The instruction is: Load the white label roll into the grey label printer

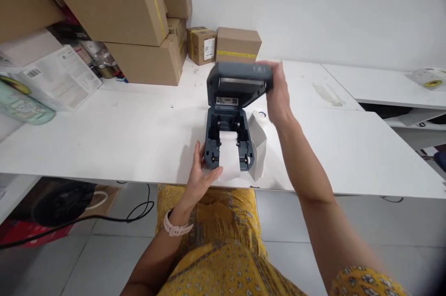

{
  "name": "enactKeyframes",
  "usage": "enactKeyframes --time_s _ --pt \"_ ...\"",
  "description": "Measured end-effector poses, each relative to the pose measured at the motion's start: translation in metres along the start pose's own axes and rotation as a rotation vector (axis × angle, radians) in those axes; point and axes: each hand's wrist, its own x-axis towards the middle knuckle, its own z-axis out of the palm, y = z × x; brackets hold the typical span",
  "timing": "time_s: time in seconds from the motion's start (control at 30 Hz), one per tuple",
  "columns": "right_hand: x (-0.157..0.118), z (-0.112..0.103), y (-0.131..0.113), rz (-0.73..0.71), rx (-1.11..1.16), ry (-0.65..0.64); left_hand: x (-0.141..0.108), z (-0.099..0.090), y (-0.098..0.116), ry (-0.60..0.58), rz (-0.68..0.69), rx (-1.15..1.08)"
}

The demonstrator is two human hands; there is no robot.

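A dark grey label printer (pixel 246 135) stands on the white table near its front edge, its lid (pixel 240 83) raised. My right hand (pixel 278 91) grips the lid at its right side. White paper (pixel 229 156) runs through the middle of the printer and hangs over its front. My left hand (pixel 200 177) is at the printer's front left corner, fingers along its side and thumb by the paper. Another strip of white paper (pixel 258 142) lies against the printer's right side.
Cardboard boxes (pixel 146 61) are stacked at the back left of the white table (pixel 146 138). Two smaller boxes (pixel 239 40) stand behind the printer by the wall. A green bottle (pixel 28 105) and a white box (pixel 62 77) are at the far left. Black cable hangs below.
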Motion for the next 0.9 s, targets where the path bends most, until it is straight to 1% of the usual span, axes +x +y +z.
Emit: enactKeyframes --time_s 0.03,0.1,0.13,0.17,0.2,0.23,0.3,0.37,0.4,0.5,0.53,0.6,0.67,0.73,0.83,0.9 --pt "-0.028 -0.003 -0.003 -0.051 -0.046 0.003 -0.001 -0.001 -0.001 0.003 0.004 0.006" --pt "-0.081 -0.007 -0.008 -0.16 -0.102 -0.045 -0.002 -0.003 -0.001 -0.011 0.01 0.016" --pt "-0.106 -0.007 -0.01 -0.196 -0.151 -0.087 -0.003 -0.005 -0.001 -0.031 0.014 0.014" --pt "-0.127 -0.007 -0.011 -0.197 -0.189 -0.116 -0.004 -0.006 0.0 -0.05 0.019 0.002" --pt "-0.146 -0.005 -0.012 -0.166 -0.206 -0.14 -0.004 -0.007 0.002 -0.063 0.024 -0.023" --pt "-0.162 -0.002 -0.013 -0.106 -0.198 -0.156 -0.004 -0.008 0.004 -0.065 0.031 -0.055" --pt "-0.183 0.006 -0.014 0.068 -0.105 -0.156 -0.001 -0.007 0.012 -0.026 0.043 -0.112" --pt "-0.193 0.014 -0.014 0.233 0.032 -0.112 0.006 -0.003 0.021 0.026 0.038 -0.128" --pt "-0.194 0.018 -0.014 0.293 0.099 -0.068 0.01 -0.001 0.025 0.04 0.019 -0.122" --pt "-0.19 0.026 -0.008 0.418 0.267 0.098 0.02 0.005 0.034 0.043 -0.071 -0.102" --pt "-0.187 0.029 -0.004 0.454 0.316 0.13 0.022 0.006 0.035 0.037 -0.087 -0.101" --pt "-0.185 0.032 0.004 0.514 0.402 0.135 0.024 0.007 0.034 0.031 -0.087 -0.105" --pt "-0.185 0.035 0.012 0.545 0.454 0.115 0.023 0.008 0.03 0.032 -0.064 -0.105" --pt "-0.187 0.038 0.017 0.543 0.458 0.12 0.024 0.008 0.027 0.054 -0.031 -0.1" --pt "-0.188 0.04 0.019 0.507 0.415 0.133 0.028 0.009 0.026 0.088 0.015 -0.067" --pt "-0.187 0.039 0.017 0.474 0.381 0.124 0.03 0.009 0.029 0.069 0.02 -0.032"
